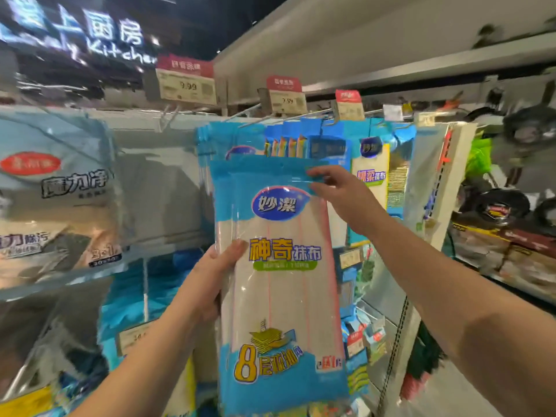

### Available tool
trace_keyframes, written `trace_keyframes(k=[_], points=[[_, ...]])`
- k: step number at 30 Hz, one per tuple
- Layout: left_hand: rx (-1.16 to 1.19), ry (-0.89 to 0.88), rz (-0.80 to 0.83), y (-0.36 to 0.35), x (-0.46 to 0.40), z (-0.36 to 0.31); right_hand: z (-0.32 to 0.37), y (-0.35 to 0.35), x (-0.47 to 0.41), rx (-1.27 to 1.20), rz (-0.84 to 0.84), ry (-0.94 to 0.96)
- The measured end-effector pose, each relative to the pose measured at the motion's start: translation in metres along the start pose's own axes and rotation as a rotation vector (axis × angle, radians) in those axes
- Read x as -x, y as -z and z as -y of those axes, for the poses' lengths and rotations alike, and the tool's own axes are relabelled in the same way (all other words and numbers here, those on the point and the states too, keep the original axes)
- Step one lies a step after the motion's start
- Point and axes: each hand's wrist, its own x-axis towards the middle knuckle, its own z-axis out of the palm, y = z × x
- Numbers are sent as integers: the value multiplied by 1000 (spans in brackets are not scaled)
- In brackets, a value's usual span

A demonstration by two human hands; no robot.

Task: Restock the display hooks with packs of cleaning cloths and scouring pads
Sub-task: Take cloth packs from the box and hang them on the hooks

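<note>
I hold up a tall blue-and-white pack of cleaning cloths [282, 284] in front of the display. My left hand [210, 281] grips its left edge at mid-height, thumb on the front. My right hand [340, 197] pinches the pack's top right corner near the blue header with its hang hole. A second pack seems to lie behind the front one. Just behind hang more of the same blue packs [234, 139] on a metal display hook [255, 120].
Price tags [188, 85] hang above the hooks. Large grey scouring pad packs [57, 200] hang at the left. Yellow-and-blue cloth packs [373, 176] hang right of my right hand. Black pans [496, 206] sit on shelves at the far right.
</note>
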Motion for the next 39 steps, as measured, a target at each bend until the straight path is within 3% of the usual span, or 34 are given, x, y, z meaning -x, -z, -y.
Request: trace_keyframes(k=[4,13,27,39], points=[[2,-56,-66,-17,-26,-6,-1,6,-43,-30,89,41],[-38,-132,-146,-31,-67,-43,19,5,-123,150,243,161],[2,-84,-157,-34,-98,-69,25,7,-156,210,139,239],[-6,-41,-180,-36,-96,-72,22,4,-162,112,204,108]])
